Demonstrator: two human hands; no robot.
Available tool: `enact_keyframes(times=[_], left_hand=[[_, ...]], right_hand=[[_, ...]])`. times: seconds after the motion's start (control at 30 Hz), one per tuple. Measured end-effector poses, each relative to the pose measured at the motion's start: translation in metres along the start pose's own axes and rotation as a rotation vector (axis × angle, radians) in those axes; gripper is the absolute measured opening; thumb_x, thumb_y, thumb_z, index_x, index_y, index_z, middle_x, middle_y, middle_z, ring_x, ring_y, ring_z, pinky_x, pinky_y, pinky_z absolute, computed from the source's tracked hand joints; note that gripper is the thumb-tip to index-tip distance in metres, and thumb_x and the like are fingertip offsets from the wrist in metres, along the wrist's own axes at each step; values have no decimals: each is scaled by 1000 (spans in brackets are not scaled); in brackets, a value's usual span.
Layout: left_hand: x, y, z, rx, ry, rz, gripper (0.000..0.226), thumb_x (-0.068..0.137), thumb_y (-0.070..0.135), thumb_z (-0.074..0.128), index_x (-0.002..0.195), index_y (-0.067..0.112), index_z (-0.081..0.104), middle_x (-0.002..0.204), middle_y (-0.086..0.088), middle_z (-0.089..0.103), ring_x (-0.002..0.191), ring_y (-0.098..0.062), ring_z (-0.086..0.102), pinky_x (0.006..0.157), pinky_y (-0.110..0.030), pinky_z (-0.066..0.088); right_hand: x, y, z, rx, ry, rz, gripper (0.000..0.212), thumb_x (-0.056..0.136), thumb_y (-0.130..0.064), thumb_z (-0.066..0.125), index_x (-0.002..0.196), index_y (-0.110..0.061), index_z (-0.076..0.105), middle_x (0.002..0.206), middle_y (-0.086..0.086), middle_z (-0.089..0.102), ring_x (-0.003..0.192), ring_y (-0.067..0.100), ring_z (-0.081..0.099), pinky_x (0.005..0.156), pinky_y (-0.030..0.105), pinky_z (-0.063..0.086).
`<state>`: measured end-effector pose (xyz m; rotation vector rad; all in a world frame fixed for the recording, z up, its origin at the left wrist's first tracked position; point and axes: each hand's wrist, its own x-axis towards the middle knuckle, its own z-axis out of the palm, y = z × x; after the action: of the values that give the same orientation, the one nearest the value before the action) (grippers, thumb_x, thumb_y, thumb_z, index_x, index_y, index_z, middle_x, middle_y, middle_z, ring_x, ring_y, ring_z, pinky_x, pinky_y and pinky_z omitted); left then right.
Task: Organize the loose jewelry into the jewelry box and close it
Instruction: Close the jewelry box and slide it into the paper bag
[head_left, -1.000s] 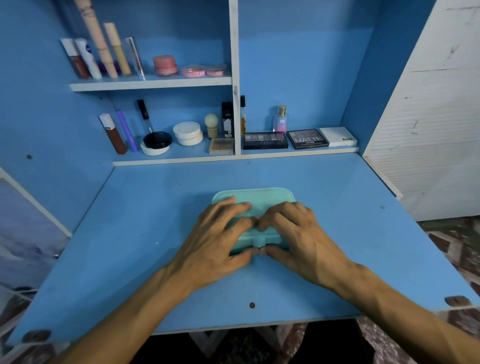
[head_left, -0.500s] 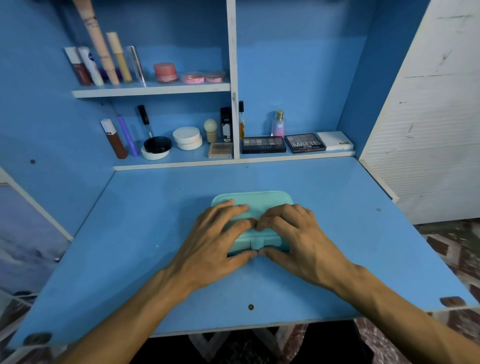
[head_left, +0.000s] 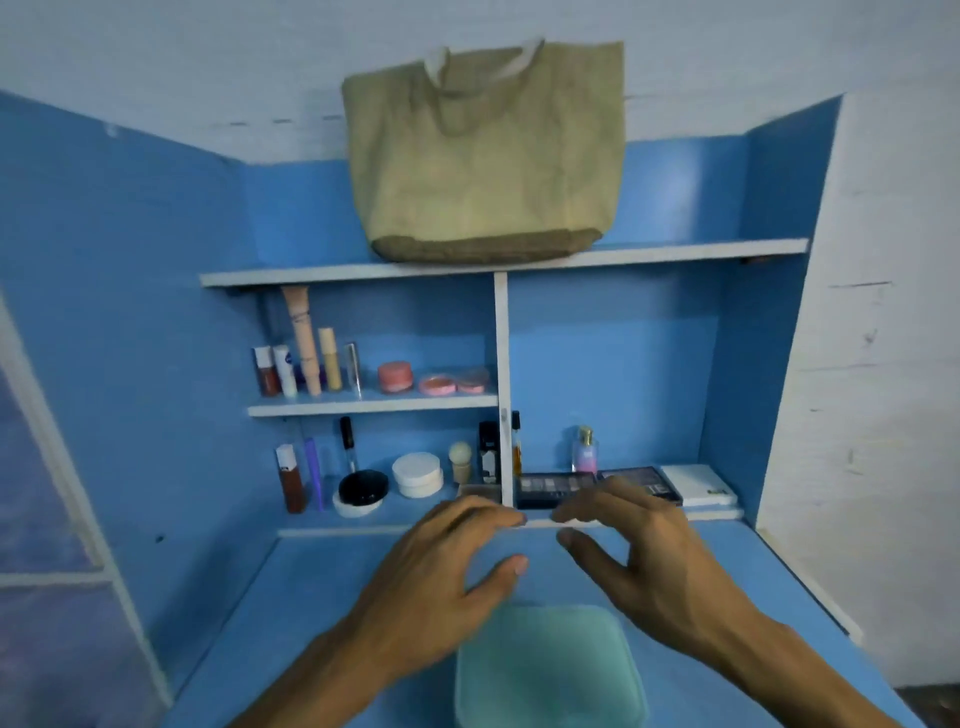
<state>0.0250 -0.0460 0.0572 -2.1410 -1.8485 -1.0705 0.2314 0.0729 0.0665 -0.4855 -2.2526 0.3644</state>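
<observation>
Your left hand (head_left: 441, 577) and right hand (head_left: 644, 561) hover side by side at mid-frame, fingers loosely curved, both released and holding nothing. The teal jewelry box (head_left: 545, 670) sits at the bottom centre of the frame on the blue desk (head_left: 311, 623), its lid apparently closed. A tan bag (head_left: 483, 156) stands at upper centre.
</observation>
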Motion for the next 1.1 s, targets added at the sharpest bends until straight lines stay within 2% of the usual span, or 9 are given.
enact_keyframes(times=[0.2,0.37,0.47,0.57,0.63,0.7,0.77,0.97,1.1], left_hand=[[101,4,-80,51,276,52,29,97,41,60,120,25,67,113,16,61,102,5,56,90,-18,46],[171,7,-143,115,436,-14,26,97,26,63,122,19,66,119,1,59,99,-3,55,90,-21,43],[202,2,-168,136,434,-155,38,100,29,58,136,17,54,134,-8,49,90,-6,49,88,-20,35],[228,-16,-185,114,443,-303,48,101,32,54,144,15,43,142,-15,43,105,-15,50,92,-22,34],[244,-31,-193,64,448,-395,54,100,33,54,148,14,37,144,-19,42,119,-29,53,104,-34,41],[257,-44,-199,-7,462,-484,59,100,33,54,151,13,32,144,-20,44,124,-34,52,107,-42,43],[264,-52,-202,-86,450,-541,60,101,32,51,153,13,26,143,-16,45,123,-32,52,104,-38,43],[278,-65,-193,-397,486,-588,49,102,25,51,145,7,35,127,-3,51,112,-23,55,97,-36,47],[274,-69,-198,-540,579,-586,70,99,35,56,156,11,23,137,-2,45,117,-21,53,101,-40,48]], right_hand=[[109,-20,-58,90,215,86,8,92,-22,69,95,-28,74,95,-13,67,83,3,67,81,22,55],[185,-31,-102,98,330,134,12,95,-27,64,104,-24,72,100,-8,69,85,0,64,62,11,43],[226,-28,-115,86,380,175,23,96,-30,62,117,-25,67,117,2,63,98,13,63,69,24,44],[259,-17,-119,69,419,262,37,97,-29,58,134,-23,55,132,8,49,88,13,59,73,26,45],[275,-9,-123,72,425,344,51,95,-31,56,143,-22,41,137,14,39,99,27,61,87,38,51],[289,1,-128,133,432,430,64,95,-32,56,151,-20,28,142,18,35,115,38,54,100,46,48],[298,8,-131,211,410,484,68,96,-30,55,154,-16,23,143,17,41,120,35,52,98,44,47],[310,15,-124,267,403,477,47,96,-18,55,140,-9,41,120,9,57,104,26,52,86,39,49],[307,14,-123,349,492,453,49,92,-14,58,140,-13,46,124,10,62,108,29,60,89,42,54]])
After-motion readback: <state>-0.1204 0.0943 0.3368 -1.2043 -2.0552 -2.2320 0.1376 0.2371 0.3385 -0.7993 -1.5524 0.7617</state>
